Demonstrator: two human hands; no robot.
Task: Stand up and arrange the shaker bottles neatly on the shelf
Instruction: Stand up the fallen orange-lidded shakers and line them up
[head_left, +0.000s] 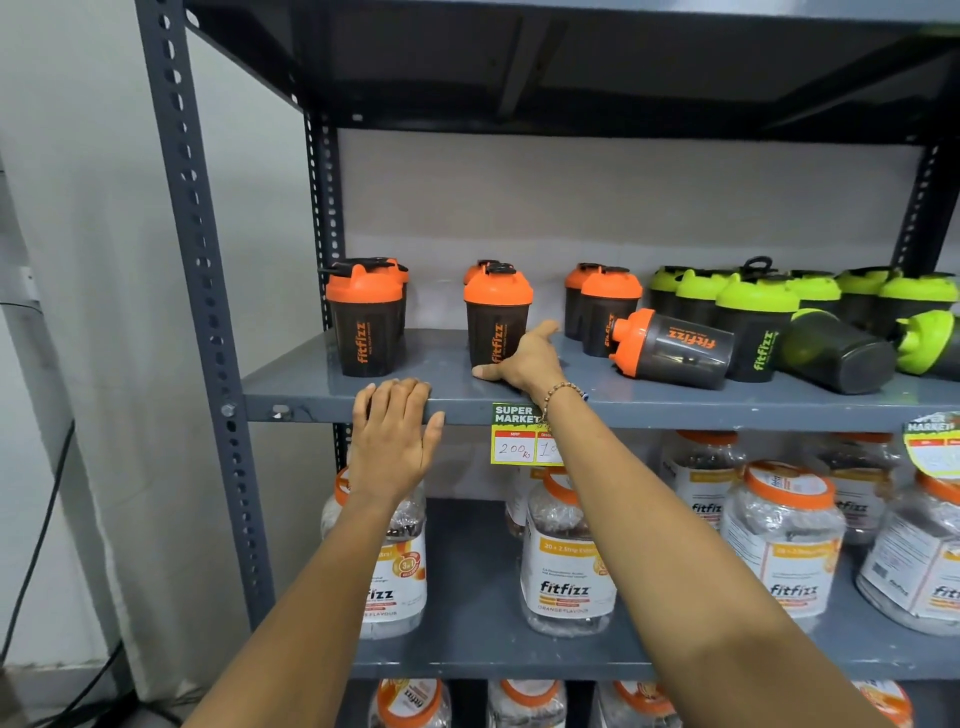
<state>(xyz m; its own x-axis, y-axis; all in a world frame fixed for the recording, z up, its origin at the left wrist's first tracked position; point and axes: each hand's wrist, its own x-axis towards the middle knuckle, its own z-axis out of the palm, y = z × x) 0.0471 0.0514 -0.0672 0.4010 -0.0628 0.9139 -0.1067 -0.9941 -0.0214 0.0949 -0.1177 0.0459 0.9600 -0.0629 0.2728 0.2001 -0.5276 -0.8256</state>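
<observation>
Black shaker bottles stand on the grey shelf (311, 389). Orange-lidded ones stand upright at the left (363, 319), in the middle (497, 319) and further right (609, 312). One orange-lidded bottle (675, 351) lies on its side, lid to the left. Green-lidded bottles (756, 322) stand at the right, and two (836, 353) lie tipped over. My right hand (527, 361) is spread open beside the base of the middle orange bottle, thumb touching the shelf. My left hand (395, 431) rests flat on the shelf's front edge, holding nothing.
A yellow and green price tag (511, 434) hangs from the shelf edge. Clear jars with orange lids (561, 561) fill the shelf below. A perforated steel upright (200, 291) frames the left side. Another shelf board (519, 62) sits overhead.
</observation>
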